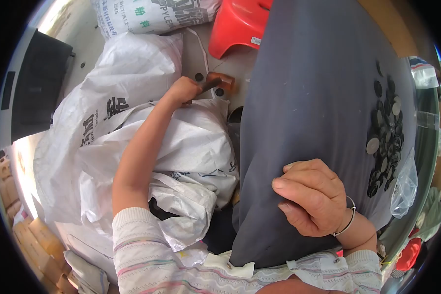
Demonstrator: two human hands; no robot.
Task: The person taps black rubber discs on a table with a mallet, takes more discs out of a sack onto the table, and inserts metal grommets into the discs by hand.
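My left hand (183, 91) reaches over the white woven sacks, its fingers wrapped round the dark handle of a tool with an orange-brown, block-like head (225, 81). That head is low near the floor, beside small black discs (219, 92). My right hand (314, 197) is over the dark grey cloth (299, 112) on my lap side, fingers curled together with the thumb tucked near them. Anything inside that grip is hidden. A bracelet (352, 215) circles the right wrist. To the right, a pile of black and grey round discs (387, 132) lies on the cloth.
White printed sacks (127, 63) fill the left side. A red plastic stool (239, 29) stands ahead, and a black box (39, 85) is at far left. Clear plastic bags (404, 186) lie at the right edge, with a red item (409, 255) below them.
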